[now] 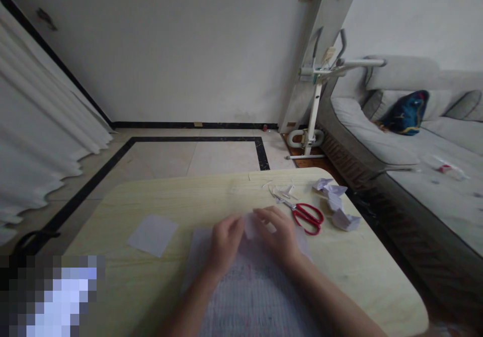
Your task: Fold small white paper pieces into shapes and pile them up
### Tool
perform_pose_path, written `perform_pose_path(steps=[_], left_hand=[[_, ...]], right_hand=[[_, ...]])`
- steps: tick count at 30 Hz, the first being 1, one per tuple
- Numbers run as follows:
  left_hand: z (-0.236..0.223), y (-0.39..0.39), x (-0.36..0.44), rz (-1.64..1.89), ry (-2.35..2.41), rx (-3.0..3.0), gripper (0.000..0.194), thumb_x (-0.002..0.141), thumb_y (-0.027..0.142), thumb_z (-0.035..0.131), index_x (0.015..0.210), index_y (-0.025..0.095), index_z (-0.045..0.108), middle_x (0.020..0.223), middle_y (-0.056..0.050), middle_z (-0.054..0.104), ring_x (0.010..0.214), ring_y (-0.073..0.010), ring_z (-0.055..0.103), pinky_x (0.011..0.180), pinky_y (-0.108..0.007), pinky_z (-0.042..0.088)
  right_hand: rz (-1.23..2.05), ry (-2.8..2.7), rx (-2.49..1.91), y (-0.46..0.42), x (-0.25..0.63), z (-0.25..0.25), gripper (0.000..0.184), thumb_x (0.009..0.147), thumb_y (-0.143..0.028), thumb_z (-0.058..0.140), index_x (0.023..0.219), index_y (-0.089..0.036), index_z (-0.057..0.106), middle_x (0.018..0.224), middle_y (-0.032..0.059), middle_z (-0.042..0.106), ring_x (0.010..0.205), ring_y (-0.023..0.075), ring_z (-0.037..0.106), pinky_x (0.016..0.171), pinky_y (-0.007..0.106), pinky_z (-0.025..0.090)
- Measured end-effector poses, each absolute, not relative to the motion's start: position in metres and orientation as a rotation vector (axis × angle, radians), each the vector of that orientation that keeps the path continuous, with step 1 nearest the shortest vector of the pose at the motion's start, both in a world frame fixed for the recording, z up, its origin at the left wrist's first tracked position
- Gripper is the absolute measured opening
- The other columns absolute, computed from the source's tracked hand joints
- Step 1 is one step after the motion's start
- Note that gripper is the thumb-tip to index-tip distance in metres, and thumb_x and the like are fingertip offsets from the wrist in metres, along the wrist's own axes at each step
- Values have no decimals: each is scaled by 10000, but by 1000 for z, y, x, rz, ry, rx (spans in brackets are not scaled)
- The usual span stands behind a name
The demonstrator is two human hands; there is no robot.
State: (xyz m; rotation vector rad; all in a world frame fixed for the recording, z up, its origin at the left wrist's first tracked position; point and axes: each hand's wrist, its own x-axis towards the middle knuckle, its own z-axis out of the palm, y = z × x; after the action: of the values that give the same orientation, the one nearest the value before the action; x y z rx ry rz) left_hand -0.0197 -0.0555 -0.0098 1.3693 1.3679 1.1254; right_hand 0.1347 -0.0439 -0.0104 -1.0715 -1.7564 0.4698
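A small white piece of paper [249, 228] is between my two hands, above the middle of the table. My left hand [226, 244] pinches its left side with thumb and fingers together. On the other side, my right hand [278, 234] has its fingers curled over the paper's right part, hiding some of it. Under both hands lies a large sheet with faint grid-like lines [260, 297]. Red-handled scissors [309, 219] rest just right of my right hand, blades pointing to the far left. A square of white paper [153, 235] lies flat to the left.
Thin paper scraps [285, 192] lie by the scissors' blades. Several folded paper pieces [335, 202] sit near the right edge of the wooden table [362, 276]. Beyond are a grey sofa [445, 186], a white exercise machine [313, 110] and a white curtain [41, 120].
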Motion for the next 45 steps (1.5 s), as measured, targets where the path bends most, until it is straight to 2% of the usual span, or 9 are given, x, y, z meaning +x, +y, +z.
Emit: perform_pose_path(steps=[7, 11, 20, 25, 27, 30, 41, 45], left_hand=[[-11, -56, -19, 1121, 1365, 1392, 309, 876, 397, 487, 836, 140, 653, 663, -7, 601, 618, -144, 559, 560, -203, 409], [-6, -57, -18, 1099, 1392, 1496, 308, 885, 375, 475, 767, 145, 642, 603, 6, 566, 574, -131, 523, 541, -199, 379], [-4, -58, -20, 1059, 1445, 1672, 299, 906, 308, 433, 714, 154, 603, 573, 20, 534, 557, -116, 509, 535, -195, 354], [-3, -59, -19, 1055, 1464, 1708, 273, 910, 288, 426, 768, 162, 623, 633, -5, 611, 603, -131, 573, 577, -197, 384], [-3, -59, -20, 1050, 1479, 1729, 266, 912, 289, 424, 805, 169, 636, 656, -17, 638, 613, -137, 593, 582, -197, 390], [-4, -60, -20, 1031, 1528, 1795, 258, 913, 296, 425, 840, 178, 644, 678, -35, 660, 627, -150, 612, 585, -202, 391], [-5, -60, -14, 1172, 1477, 1644, 256, 897, 287, 438, 814, 160, 644, 636, -8, 617, 598, -135, 564, 568, -203, 374], [-6, -58, -13, 1222, 1461, 1499, 263, 892, 316, 450, 814, 150, 638, 676, -13, 624, 644, -140, 555, 585, -199, 396]], right_hand=[[501, -1773, -1094, -44, 136, -6, 183, 818, -137, 587, 975, -204, 652, 867, 62, 638, 761, 171, 599, 665, 293, 512], [408, -1761, -1096, -44, 135, -5, 114, 809, -150, 588, 887, -207, 649, 913, 72, 602, 849, 197, 584, 725, 337, 504], [315, -1823, -1051, -46, 134, -1, 82, 819, -139, 597, 852, -211, 620, 839, 57, 599, 792, 188, 563, 691, 326, 482], [73, -1847, -1150, -50, 133, -1, 58, 826, -184, 616, 825, -230, 651, 924, 72, 596, 825, 207, 538, 724, 373, 456], [27, -1842, -1178, -51, 133, -1, 60, 827, -193, 616, 817, -234, 659, 900, 70, 586, 809, 206, 531, 714, 371, 452], [80, -1861, -1149, -51, 131, -2, 74, 836, -179, 600, 832, -232, 651, 815, 58, 581, 758, 195, 533, 669, 345, 457], [536, -1780, -1068, -49, 131, -2, 174, 800, -143, 590, 957, -212, 621, 785, 32, 614, 694, 161, 560, 614, 287, 485], [583, -1798, -1014, -47, 132, -2, 205, 798, -111, 578, 955, -218, 656, 868, 56, 634, 799, 178, 587, 681, 303, 505]])
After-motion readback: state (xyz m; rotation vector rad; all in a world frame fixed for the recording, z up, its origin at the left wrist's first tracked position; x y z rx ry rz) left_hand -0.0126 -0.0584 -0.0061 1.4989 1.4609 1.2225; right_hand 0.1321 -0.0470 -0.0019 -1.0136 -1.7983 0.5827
